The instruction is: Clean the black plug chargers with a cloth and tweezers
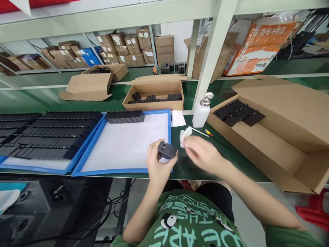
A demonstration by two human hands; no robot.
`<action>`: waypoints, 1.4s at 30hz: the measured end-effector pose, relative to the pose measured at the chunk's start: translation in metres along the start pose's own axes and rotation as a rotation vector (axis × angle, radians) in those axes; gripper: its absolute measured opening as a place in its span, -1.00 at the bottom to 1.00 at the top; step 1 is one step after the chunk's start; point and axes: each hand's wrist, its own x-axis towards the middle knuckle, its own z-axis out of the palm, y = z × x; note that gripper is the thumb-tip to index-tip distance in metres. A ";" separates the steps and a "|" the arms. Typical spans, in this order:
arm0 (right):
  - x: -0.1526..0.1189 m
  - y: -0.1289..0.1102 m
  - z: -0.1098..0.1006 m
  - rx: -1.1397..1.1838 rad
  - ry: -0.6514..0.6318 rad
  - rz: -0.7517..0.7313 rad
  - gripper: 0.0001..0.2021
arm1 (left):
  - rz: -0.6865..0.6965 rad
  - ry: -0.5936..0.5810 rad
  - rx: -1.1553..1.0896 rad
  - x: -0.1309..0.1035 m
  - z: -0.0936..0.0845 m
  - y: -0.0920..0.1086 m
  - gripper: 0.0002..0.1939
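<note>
A small black box-shaped device point(167, 150) with ports on its end is gripped between the thumb and fingers of my left hand point(159, 164), over the right edge of a blue-rimmed white tray point(123, 144). Just right of it, my right hand point(203, 152) pinches a crumpled white cloth or tissue point(185, 135), slightly blurred and apart from the device. A row of similar black devices point(125, 117) stands along the tray's back edge. Behind my right hand is a white pump bottle point(202, 111) with a metal top, its lid tilted up.
At left, another blue-rimmed tray point(38, 168) carries many black devices. An open carton point(280, 144) with black devices lies at right; another carton point(155, 90) stands behind. A white post point(210, 51) rises near the bottle. A folded white cloth point(178, 118) and a yellow-tipped cable point(209, 133) lie nearby.
</note>
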 end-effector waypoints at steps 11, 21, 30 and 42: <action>-0.009 -0.015 0.010 -0.096 0.213 -0.345 -0.74 | -0.085 -0.029 -0.176 -0.005 -0.001 0.002 -0.50; -0.009 0.024 -0.006 -0.055 0.220 0.051 -0.62 | -0.003 -0.182 -0.304 0.001 -0.015 0.015 -0.48; -0.022 0.032 -0.017 0.111 -0.079 0.395 -0.78 | 0.128 -0.296 -0.364 0.003 -0.030 0.033 -0.37; -0.020 0.004 -0.014 0.358 0.245 0.627 -0.91 | 0.277 -0.358 -0.261 0.007 -0.034 0.034 -0.32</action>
